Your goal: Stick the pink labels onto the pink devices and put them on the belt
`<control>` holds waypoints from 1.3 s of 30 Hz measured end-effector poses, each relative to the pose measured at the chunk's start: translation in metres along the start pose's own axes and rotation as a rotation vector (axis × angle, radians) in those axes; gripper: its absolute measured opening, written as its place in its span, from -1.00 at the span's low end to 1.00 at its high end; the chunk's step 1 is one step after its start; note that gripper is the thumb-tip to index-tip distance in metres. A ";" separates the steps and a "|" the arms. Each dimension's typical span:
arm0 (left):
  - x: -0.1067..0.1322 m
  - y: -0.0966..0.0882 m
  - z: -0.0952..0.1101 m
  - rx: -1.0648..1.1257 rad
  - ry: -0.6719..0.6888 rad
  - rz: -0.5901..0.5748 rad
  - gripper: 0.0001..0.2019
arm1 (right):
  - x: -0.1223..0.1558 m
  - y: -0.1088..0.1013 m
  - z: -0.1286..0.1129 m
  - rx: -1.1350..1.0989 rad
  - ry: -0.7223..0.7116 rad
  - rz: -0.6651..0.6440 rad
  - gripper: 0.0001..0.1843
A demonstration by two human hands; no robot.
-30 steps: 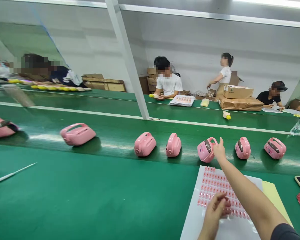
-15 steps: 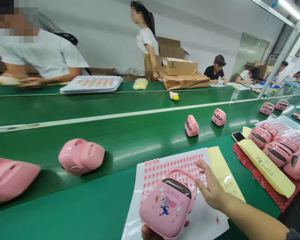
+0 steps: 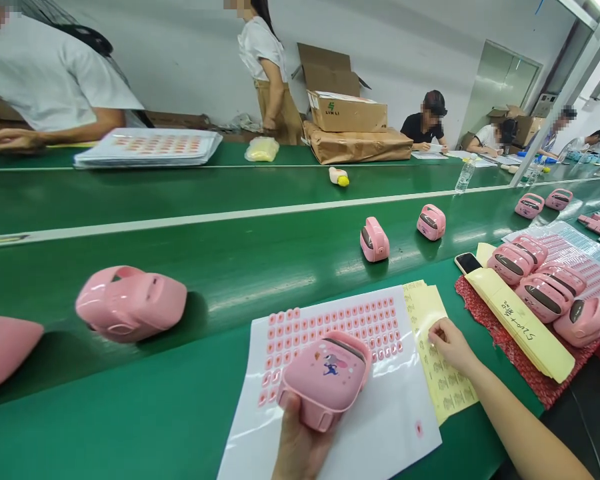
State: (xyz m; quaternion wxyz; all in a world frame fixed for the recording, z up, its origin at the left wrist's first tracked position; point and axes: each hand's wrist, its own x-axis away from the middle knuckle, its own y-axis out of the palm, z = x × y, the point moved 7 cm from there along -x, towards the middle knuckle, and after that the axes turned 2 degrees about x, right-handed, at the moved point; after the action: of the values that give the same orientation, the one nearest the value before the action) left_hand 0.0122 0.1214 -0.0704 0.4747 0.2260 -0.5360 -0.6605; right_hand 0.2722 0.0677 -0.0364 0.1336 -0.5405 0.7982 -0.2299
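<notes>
My left hand (image 3: 300,437) grips a pink rounded case (image 3: 325,373) with a carrying handle, a dark window and a cartoon print. The case is tilted above a white sheet (image 3: 375,427) bearing rows of small pink-and-red stickers. My right hand (image 3: 453,343) is over a yellow sheet of printed labels (image 3: 450,387), beside the white one. Its thumb and fingertips are pinched together at the sheet's surface; what is between them is too small to make out.
More pink cases, including one (image 3: 133,303) at left, stand along the green belt (image 3: 260,253). At right, several cases, folded yellow paper (image 3: 523,323) and a phone (image 3: 467,263) lie around a red mat (image 3: 495,340). Co-workers sit across the belt; one person (image 3: 270,73) stands near cardboard boxes (image 3: 347,113).
My right hand has left the case's handle, moved right to the yellow label sheet and closed its fingers. The case in my left hand has tipped back. The view has shifted slightly.
</notes>
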 end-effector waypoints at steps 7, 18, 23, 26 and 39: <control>0.000 0.010 -0.007 0.024 0.032 -0.001 -0.19 | -0.010 0.011 0.000 -0.103 -0.068 -0.093 -0.83; -0.007 0.002 0.008 0.015 -0.024 -0.083 -0.26 | -0.001 0.001 -0.006 -0.066 -0.126 0.079 -0.67; -0.002 0.002 0.014 0.003 0.012 -0.106 -0.21 | 0.012 0.024 -0.004 -0.094 -0.182 0.040 -0.56; -0.001 0.006 0.014 -0.004 0.000 -0.115 -0.19 | 0.007 0.027 -0.004 -0.138 -0.215 -0.011 -0.57; 0.004 0.006 0.007 -0.062 0.015 0.046 -0.24 | -0.028 -0.028 0.000 0.008 -0.076 0.161 -0.86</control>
State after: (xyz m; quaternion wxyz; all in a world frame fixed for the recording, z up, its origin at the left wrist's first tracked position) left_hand 0.0071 0.1216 -0.0616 0.5005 0.2039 -0.5167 -0.6641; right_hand 0.3054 0.0847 -0.0224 0.1841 -0.4824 0.8325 -0.2009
